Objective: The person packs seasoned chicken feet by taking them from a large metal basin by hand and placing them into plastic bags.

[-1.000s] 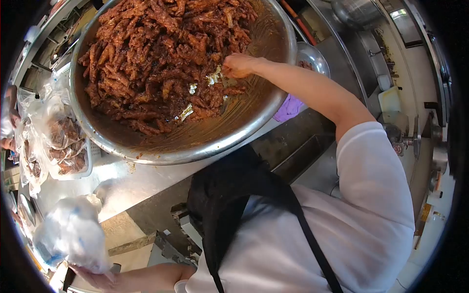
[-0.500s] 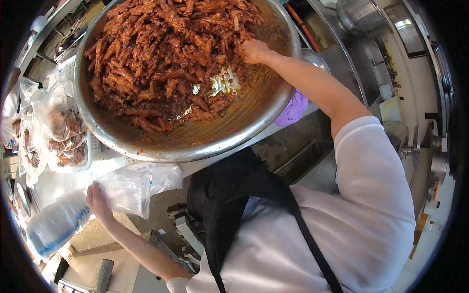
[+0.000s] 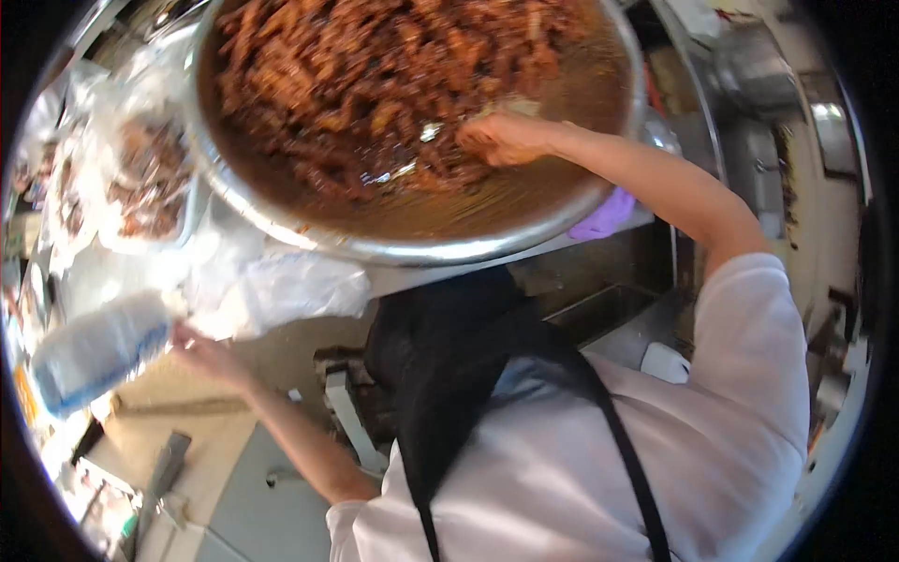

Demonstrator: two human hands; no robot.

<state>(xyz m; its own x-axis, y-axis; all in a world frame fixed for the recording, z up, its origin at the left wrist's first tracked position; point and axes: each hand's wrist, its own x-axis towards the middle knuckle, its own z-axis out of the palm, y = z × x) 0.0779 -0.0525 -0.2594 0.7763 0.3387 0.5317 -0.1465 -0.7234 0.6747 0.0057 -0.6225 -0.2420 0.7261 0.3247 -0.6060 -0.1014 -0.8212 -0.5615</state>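
Observation:
Glossy, sauce-coated chicken feet are heaped in a big steel bowl. My right hand is inside the bowl at the near right edge of the heap, its fingers curled in against the chicken feet; the fingertips are hidden. My left hand is lower left, by the table edge, blurred by motion. Its fingers are at the edge of a clear plastic bag lying on the table. Just left of those fingers is a thick bundle of clear plastic bags with blue print.
Bagged brown food stands in a white basket left of the bowl. A purple cloth is tucked under the bowl's right rim. A steel sink lies below the table, and a steel pan is at the upper right.
My right hand has drawn nearer along the heap's edge, its fingers curled. My left hand has shifted down off the bag's top toward its edge. The whole view has tilted and moved.

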